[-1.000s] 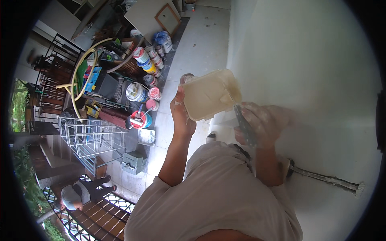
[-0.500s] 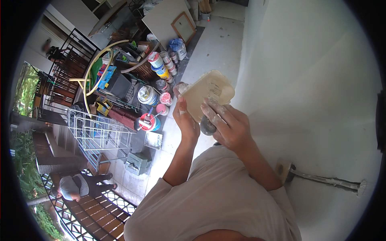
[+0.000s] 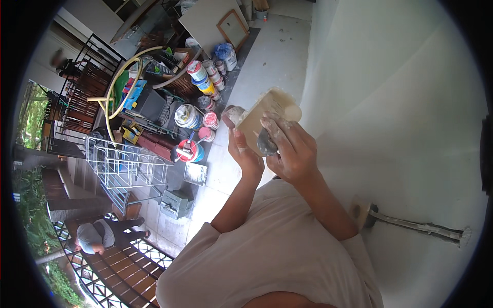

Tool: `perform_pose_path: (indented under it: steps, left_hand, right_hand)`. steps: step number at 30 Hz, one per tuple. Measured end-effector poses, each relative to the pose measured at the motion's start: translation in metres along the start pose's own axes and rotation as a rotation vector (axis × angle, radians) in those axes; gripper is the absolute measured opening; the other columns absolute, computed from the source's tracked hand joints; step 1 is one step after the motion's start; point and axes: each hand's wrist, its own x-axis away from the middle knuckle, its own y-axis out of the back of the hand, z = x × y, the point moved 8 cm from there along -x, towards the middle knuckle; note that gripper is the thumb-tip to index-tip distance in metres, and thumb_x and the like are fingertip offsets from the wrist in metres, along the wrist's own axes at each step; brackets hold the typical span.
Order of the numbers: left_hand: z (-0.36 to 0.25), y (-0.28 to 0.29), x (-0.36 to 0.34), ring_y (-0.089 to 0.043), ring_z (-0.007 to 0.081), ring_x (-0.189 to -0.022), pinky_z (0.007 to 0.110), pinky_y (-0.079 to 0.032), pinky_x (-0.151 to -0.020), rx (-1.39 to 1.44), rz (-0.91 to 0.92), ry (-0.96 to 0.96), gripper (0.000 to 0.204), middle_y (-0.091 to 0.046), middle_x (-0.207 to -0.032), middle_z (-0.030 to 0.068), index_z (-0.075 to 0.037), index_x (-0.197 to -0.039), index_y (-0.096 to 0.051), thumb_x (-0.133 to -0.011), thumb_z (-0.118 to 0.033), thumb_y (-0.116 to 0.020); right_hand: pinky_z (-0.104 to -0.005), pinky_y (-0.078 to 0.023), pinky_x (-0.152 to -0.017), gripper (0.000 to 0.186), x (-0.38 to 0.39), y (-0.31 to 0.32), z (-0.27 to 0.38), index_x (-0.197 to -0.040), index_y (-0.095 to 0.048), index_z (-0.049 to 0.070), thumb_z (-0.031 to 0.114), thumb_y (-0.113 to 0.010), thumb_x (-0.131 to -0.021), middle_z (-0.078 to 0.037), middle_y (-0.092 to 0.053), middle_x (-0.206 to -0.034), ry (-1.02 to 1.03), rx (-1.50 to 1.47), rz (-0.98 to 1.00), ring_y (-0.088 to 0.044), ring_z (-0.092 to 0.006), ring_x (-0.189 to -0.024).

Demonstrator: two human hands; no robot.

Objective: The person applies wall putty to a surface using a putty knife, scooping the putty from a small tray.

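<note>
My left hand [image 3: 241,146] is wrapped round the side of a cream-coloured plastic tub [image 3: 248,124], its whitened fingers along the left edge. The tub is tilted so that its inside faces me, and pale paste coats its walls. Over the tub's near right side, my right hand [image 3: 294,154] grips a tool by its dark, rounded handle [image 3: 266,142]. The tool's far end is hidden by my fingers and the tub. White smears cover the fingers of both hands.
A pale wall [image 3: 390,118] rises close on my right, with a channel holding a conduit [image 3: 416,226] and a box. To the left stand paint buckets [image 3: 190,150], a wire rack [image 3: 128,164], a grey toolbox [image 3: 175,204] and a coiled hose [image 3: 110,100]. A person [image 3: 97,236] is at the lower left.
My right hand has risen a little with the tool, its handle now higher against the tub. My left hand has shifted slightly right, and the tub looks more tilted.
</note>
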Motion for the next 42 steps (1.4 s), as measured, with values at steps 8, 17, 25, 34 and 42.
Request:
perform_pose_path:
  steps: [8,17,25,34,42]
  left_hand:
    - [-0.003,0.003,-0.008,-0.058,0.0166,-0.096,0.029,-0.046,-0.082,-0.040,-0.005,-0.027,0.050,-0.058,-0.105,0.0109,0.001,-0.115,-0.051,-0.100,-0.045,-0.040]
    - [0.002,0.005,0.001,-0.060,0.0168,-0.093,0.030,-0.049,-0.080,-0.006,-0.037,-0.011,0.051,-0.060,-0.102,0.0094,-0.001,-0.112,-0.054,-0.100,-0.048,-0.039]
    - [0.003,0.007,0.005,-0.059,0.0178,-0.096,0.032,-0.047,-0.085,0.084,-0.012,-0.037,0.052,-0.060,-0.107,0.0119,0.001,-0.119,-0.051,-0.102,-0.045,-0.034]
    - [-0.001,0.006,0.016,-0.058,0.0194,-0.101,0.033,-0.047,-0.087,0.160,-0.075,0.021,0.051,-0.058,-0.110,0.0127,0.003,-0.122,-0.049,-0.101,-0.043,-0.038]
    - [-0.008,0.018,0.021,-0.062,0.0178,-0.090,0.031,-0.050,-0.080,-0.105,-0.123,-0.013,0.052,-0.063,-0.101,0.0097,0.000,-0.113,-0.056,-0.101,-0.046,-0.037]
  right_hand:
    - [-0.0356,-0.056,-0.070,0.055,0.009,-0.001,0.010,-0.113,-0.059,-0.006,0.008,-0.069,-0.061,-0.020,-0.063,-0.105,0.104,-0.183,0.077,-0.065,-0.0321,-0.083]
    - [-0.0365,-0.055,-0.066,0.047,0.013,-0.009,0.010,-0.110,-0.060,-0.008,0.003,-0.061,-0.064,-0.021,-0.064,-0.106,0.075,-0.057,0.106,-0.065,-0.0308,-0.087]
    - [-0.0372,-0.055,-0.062,0.041,0.010,0.007,0.012,-0.106,-0.061,-0.008,0.004,-0.064,-0.067,-0.020,-0.064,-0.101,0.028,-0.089,0.053,-0.063,-0.0306,-0.077]
    - [-0.0380,-0.055,-0.066,0.042,0.018,-0.001,0.008,-0.110,-0.059,-0.007,0.001,-0.062,-0.069,-0.020,-0.063,-0.106,-0.047,-0.082,0.068,-0.064,-0.0319,-0.080]
    - [-0.0361,-0.056,-0.066,0.052,0.021,-0.006,0.011,-0.112,-0.058,-0.007,0.006,-0.065,-0.062,-0.021,-0.061,-0.107,0.011,-0.059,0.035,-0.062,-0.0316,-0.083]
